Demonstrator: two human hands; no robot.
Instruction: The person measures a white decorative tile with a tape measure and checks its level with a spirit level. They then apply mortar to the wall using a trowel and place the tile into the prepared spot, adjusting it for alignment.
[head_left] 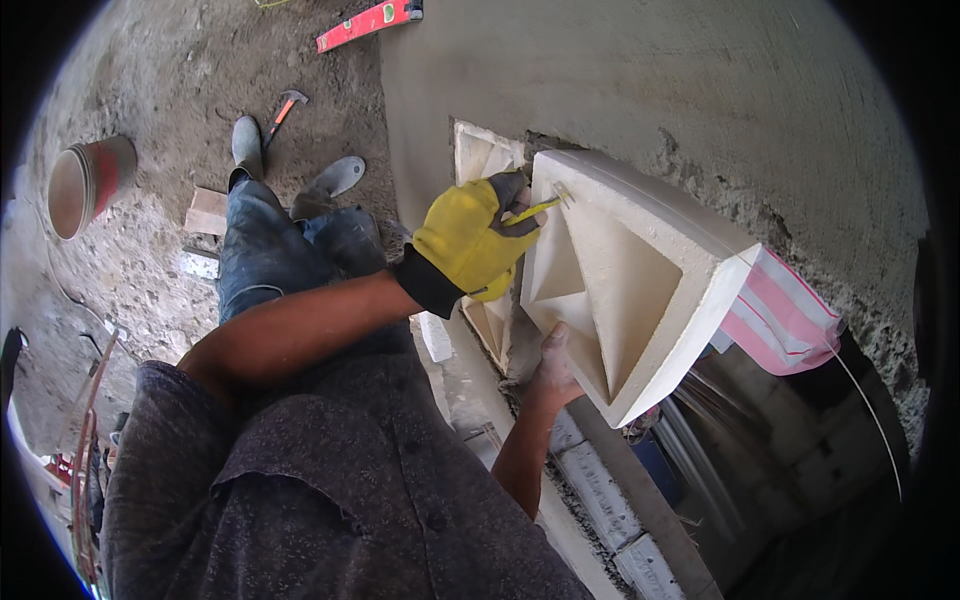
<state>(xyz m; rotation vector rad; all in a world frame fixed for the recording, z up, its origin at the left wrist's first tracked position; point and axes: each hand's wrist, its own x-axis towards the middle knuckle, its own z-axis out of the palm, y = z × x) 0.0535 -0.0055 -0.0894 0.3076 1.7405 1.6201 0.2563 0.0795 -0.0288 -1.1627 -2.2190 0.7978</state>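
A cream decorative vent block (660, 200) with triangular recesses stands tilted at the wall opening. My left hand (470, 235), in a yellow work glove with dark fingertips, is closed on a slim yellow tool (533, 212) with a pale crosswise tip. That tip lies against the block's upper left rim; its exact kind is unclear. With my bare right hand (553, 375) I grip the block's lower left edge, thumb on its face and the other fingers hidden. A similar vent block (487, 150) sits in the wall behind the glove, partly covered by it.
Grey plaster (620, 70) covers the wall around the opening. A pink-and-white striped piece (780, 315) hangs beside the block. On the rough floor are a hammer (285, 117), a bucket (118, 175) and a brick (206, 212). A red spirit level (365, 25) is at the top.
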